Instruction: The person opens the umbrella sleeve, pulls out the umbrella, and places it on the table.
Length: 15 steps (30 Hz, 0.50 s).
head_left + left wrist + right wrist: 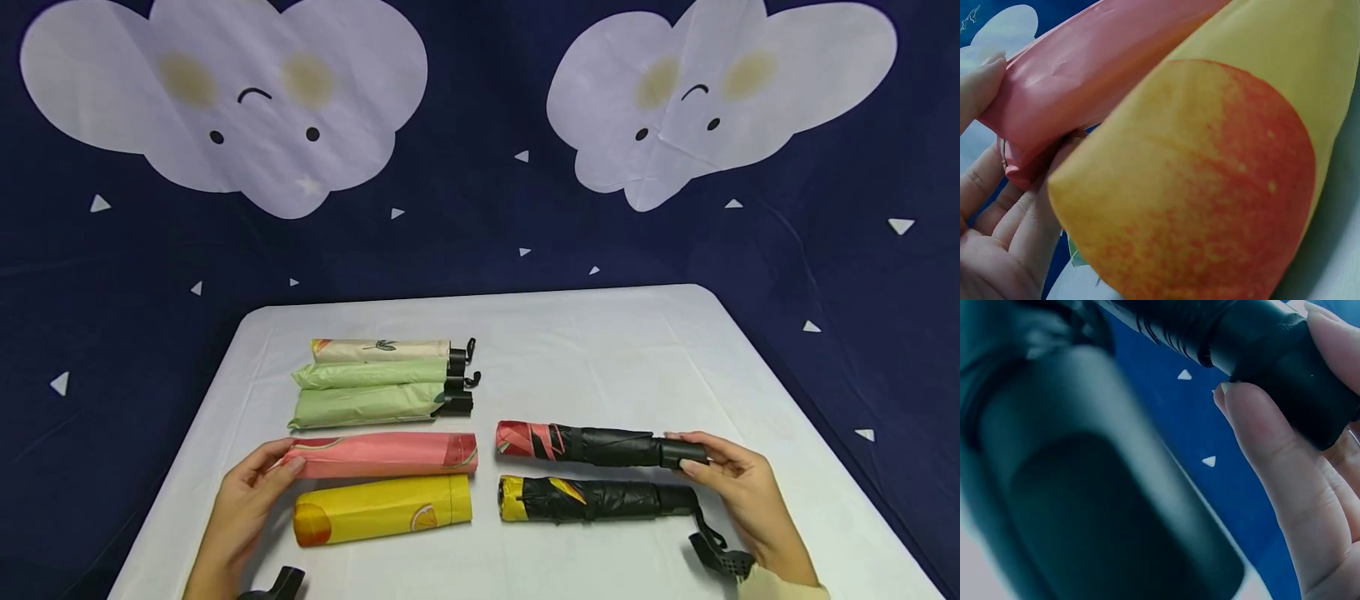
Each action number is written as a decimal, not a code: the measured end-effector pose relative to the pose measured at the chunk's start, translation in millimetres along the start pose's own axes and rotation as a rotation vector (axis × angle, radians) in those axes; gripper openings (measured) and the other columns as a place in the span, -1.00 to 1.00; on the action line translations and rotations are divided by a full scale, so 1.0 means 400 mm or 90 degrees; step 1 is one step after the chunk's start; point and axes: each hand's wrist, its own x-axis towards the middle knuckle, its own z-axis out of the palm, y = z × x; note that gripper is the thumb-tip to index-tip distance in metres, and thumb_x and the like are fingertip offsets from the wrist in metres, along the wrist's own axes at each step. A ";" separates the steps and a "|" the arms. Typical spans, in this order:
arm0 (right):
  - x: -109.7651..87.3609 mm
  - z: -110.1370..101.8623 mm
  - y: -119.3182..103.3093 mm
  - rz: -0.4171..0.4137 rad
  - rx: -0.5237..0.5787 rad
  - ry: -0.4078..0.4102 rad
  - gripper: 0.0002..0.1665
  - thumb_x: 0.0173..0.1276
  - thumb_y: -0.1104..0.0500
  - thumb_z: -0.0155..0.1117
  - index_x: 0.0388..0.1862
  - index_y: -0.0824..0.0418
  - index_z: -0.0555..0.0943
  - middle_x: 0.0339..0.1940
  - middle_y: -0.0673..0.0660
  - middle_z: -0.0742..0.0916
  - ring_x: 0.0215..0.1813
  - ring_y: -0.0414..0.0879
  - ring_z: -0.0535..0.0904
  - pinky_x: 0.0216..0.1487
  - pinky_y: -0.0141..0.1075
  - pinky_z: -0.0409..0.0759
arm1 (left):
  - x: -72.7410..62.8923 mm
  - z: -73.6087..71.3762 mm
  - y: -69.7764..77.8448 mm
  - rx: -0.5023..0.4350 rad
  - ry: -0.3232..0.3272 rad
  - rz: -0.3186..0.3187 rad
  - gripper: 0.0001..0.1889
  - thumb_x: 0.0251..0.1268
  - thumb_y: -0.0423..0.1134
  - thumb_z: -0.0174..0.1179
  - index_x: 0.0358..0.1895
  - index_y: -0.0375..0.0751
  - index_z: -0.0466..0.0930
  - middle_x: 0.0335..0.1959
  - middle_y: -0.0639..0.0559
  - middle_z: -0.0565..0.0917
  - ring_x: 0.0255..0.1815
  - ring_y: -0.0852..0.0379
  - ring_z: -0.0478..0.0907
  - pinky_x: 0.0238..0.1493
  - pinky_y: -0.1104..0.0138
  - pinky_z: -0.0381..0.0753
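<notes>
My left hand (243, 512) pinches the left end of a pink umbrella sleeve (382, 455), thumb on top and fingers beneath in the left wrist view. My right hand (753, 496) grips the black handle of a folded pink-and-black umbrella (615, 447), whose patterned end points left toward the sleeve, with a small gap between them. Nearer to me lies a yellow umbrella sleeve (378, 510) with fruit prints, and to its right a folded yellow-and-black umbrella (630, 500) with a wrist strap. In the right wrist view that umbrella's handle (1085, 487) looms blurred in front.
Behind the pink sleeve, a cream sleeved umbrella (405, 351) and two green sleeved umbrellas (375, 373) lie side by side, black handles to the right. All rest on a white-covered table (585, 350). A dark blue cloth (480, 233) with clouds hangs behind.
</notes>
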 end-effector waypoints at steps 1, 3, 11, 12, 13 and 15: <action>0.000 -0.004 0.007 0.011 -0.012 0.001 -0.49 0.34 0.71 0.09 0.28 0.70 0.39 0.18 0.23 0.73 0.19 0.00 0.68 0.03 -0.18 0.69 | 0.000 0.000 -0.002 0.008 -0.002 -0.004 -0.68 0.38 -0.60 0.18 0.04 -0.18 0.71 -0.18 0.13 0.77 -0.21 0.32 0.67 -0.14 0.51 0.64; 0.003 -0.008 0.020 0.035 -0.034 0.004 -0.49 0.36 0.66 0.14 0.29 0.69 0.39 0.18 0.19 0.74 0.19 -0.01 0.68 0.02 -0.20 0.70 | -0.002 0.000 -0.003 0.033 0.001 -0.017 -0.69 0.38 -0.58 0.20 0.04 -0.15 0.72 -0.20 0.14 0.77 -0.23 0.32 0.67 -0.15 0.51 0.64; 0.023 -0.009 0.063 0.074 0.005 -0.042 -0.48 0.40 0.61 0.13 0.33 0.64 0.39 0.21 0.23 0.71 0.18 0.05 0.68 0.02 -0.14 0.71 | 0.002 0.005 0.000 0.185 0.015 -0.093 -0.68 0.41 -0.34 0.32 0.17 -0.31 0.66 -0.20 0.29 0.74 -0.20 0.34 0.65 -0.16 0.51 0.64; 0.023 -0.011 0.067 0.082 0.009 -0.045 -0.49 0.40 0.61 0.13 0.33 0.62 0.40 0.22 0.23 0.71 0.18 0.05 0.68 0.02 -0.14 0.71 | 0.003 0.005 -0.001 0.205 0.013 -0.099 -0.64 0.42 -0.31 0.32 0.20 -0.36 0.63 -0.19 0.33 0.72 -0.17 0.36 0.63 -0.14 0.53 0.63; 0.022 -0.014 0.071 0.090 0.013 -0.048 -0.49 0.41 0.61 0.13 0.34 0.61 0.41 0.23 0.22 0.70 0.19 0.05 0.68 0.03 -0.14 0.71 | 0.005 0.006 -0.001 0.222 0.009 -0.105 -0.59 0.42 -0.28 0.33 0.24 -0.40 0.60 -0.16 0.37 0.71 -0.15 0.37 0.62 -0.11 0.55 0.61; 0.018 -0.020 0.076 0.109 0.014 -0.052 -0.49 0.41 0.61 0.13 0.34 0.56 0.43 0.24 0.19 0.70 0.20 0.03 0.67 0.05 -0.16 0.70 | 0.008 0.006 -0.004 0.244 -0.003 -0.121 -0.51 0.42 -0.21 0.34 0.28 -0.44 0.55 -0.11 0.42 0.68 -0.08 0.43 0.59 -0.07 0.59 0.56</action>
